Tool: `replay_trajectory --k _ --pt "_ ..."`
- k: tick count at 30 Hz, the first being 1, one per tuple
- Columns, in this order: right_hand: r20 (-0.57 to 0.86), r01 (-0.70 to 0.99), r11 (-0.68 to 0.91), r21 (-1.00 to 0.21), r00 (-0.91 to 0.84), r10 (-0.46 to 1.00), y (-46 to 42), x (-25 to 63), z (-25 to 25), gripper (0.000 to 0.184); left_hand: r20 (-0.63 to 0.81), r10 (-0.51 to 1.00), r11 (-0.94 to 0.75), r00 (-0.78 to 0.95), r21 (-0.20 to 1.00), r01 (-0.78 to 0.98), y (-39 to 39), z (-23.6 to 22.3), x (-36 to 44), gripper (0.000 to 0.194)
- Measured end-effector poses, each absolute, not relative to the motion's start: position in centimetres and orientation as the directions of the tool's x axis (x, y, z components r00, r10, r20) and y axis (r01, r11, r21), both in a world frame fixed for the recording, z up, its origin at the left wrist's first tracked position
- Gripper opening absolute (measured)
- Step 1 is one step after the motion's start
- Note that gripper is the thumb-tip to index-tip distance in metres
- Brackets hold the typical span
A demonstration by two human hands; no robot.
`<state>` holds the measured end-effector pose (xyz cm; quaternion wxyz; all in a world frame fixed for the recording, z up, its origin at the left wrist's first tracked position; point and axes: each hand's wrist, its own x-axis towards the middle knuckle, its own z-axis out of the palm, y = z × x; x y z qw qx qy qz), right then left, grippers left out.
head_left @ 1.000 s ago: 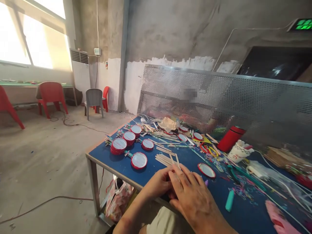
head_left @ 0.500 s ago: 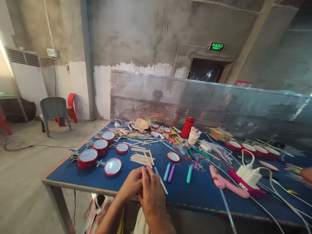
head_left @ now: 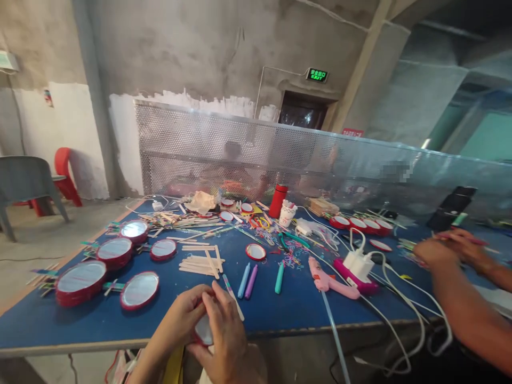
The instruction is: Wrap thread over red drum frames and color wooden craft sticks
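Close to the table's front edge, my left hand (head_left: 186,314) and my right hand (head_left: 226,330) are closed together around a small round red-rimmed disc (head_left: 204,329). Only part of its pale, shiny face shows between the fingers. Just beyond my hands lies a painted craft stick (head_left: 233,296), partly covered by my right fingers. Plain craft sticks (head_left: 200,265) are spread behind it. To the right are a blue pen-shaped tube (head_left: 244,280), a purple one (head_left: 252,281) and a teal one (head_left: 279,277). A loose red-rimmed disc (head_left: 255,252) rests farther back.
Several red-rimmed discs with stick handles (head_left: 82,282) stand at left. A pink glue gun (head_left: 332,280) and a white charger (head_left: 359,264) with trailing cables lie at right. Beyond them, a co-worker's hands (head_left: 452,248) hold a pinkish tool. A red bottle (head_left: 278,201) stands before a perforated metal screen (head_left: 192,138).
My view has swung right, bringing the co-worker's arms into the picture. My hands have turned and parted slightly, so the disc's face now shows between them.
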<state>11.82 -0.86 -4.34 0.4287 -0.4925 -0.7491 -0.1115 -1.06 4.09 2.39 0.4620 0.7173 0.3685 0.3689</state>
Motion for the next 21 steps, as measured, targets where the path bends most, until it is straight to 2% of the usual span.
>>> replay_trajectory --k 2,5,7,10,13,14,16,19,21 --pt "0.743 0.857 0.459 -0.232 -0.148 0.653 -2.2 13.1 -3.3 0.084 0.110 0.899 -0.199 0.424 0.965 0.171 4.2 2.3 -0.9 0.032" --pt "0.753 0.870 0.465 -0.162 -0.195 0.628 -4.9 16.3 -1.1 0.044 -0.029 0.927 0.007 0.373 0.998 0.059 4.5 1.8 -0.8 0.045" --pt "0.738 0.857 0.491 -0.159 -0.227 0.635 -6.5 19.1 0.9 0.022 -0.050 0.937 0.079 0.346 0.994 -0.070 4.6 1.6 -0.8 0.050" --pt "0.646 0.899 0.361 -0.247 -0.125 0.753 -6.7 23.9 3.8 0.020 -0.027 0.955 0.096 0.296 0.970 -0.223 4.6 1.7 -0.7 0.051" --pt "0.396 0.980 0.024 -0.200 0.059 0.916 -3.6 29.3 5.7 0.019 -0.016 0.966 0.082 0.259 0.965 -0.248 4.3 1.9 -0.4 0.050" --pt "0.363 0.982 -0.038 -0.185 0.105 0.926 -2.1 31.0 6.0 0.020 -0.021 0.965 0.084 0.260 0.969 -0.233 4.2 1.9 -0.3 0.050" --pt "0.317 0.980 -0.107 -0.170 0.157 0.935 1.0 34.0 6.1 0.023 -0.044 0.960 0.100 0.276 0.976 -0.193 4.1 1.7 -0.3 0.051" --pt "0.274 0.973 -0.164 -0.164 0.205 0.940 4.7 36.8 5.4 0.017 -0.058 0.954 0.110 0.293 0.980 -0.165 4.1 1.2 -0.3 0.054" --pt "0.283 0.971 -0.168 -0.169 0.212 0.935 6.2 37.5 4.7 0.028 -0.051 0.954 0.100 0.295 0.983 -0.154 4.2 0.8 -0.2 0.054"
